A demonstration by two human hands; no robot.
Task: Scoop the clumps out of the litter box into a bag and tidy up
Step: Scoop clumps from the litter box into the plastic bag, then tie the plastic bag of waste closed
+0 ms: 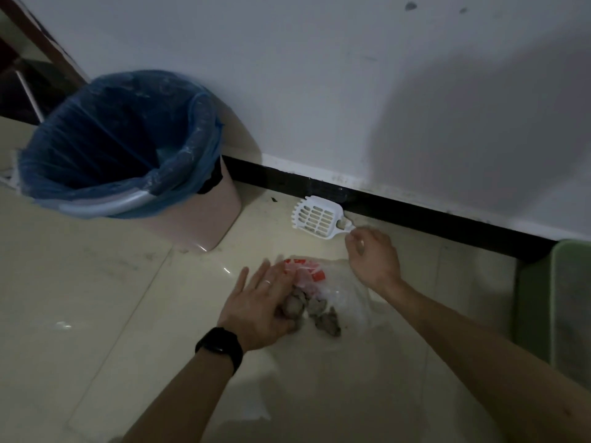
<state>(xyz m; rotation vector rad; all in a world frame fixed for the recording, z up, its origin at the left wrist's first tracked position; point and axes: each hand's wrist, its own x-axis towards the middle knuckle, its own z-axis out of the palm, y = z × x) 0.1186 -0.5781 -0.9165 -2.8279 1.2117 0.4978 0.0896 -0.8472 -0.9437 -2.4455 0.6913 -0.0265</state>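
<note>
Both hands on bag, scoop

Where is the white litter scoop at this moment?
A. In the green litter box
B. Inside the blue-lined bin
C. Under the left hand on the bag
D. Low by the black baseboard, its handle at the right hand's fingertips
D: the white litter scoop sits just in front of the black baseboard, and the right hand pinches its handle end.
</note>
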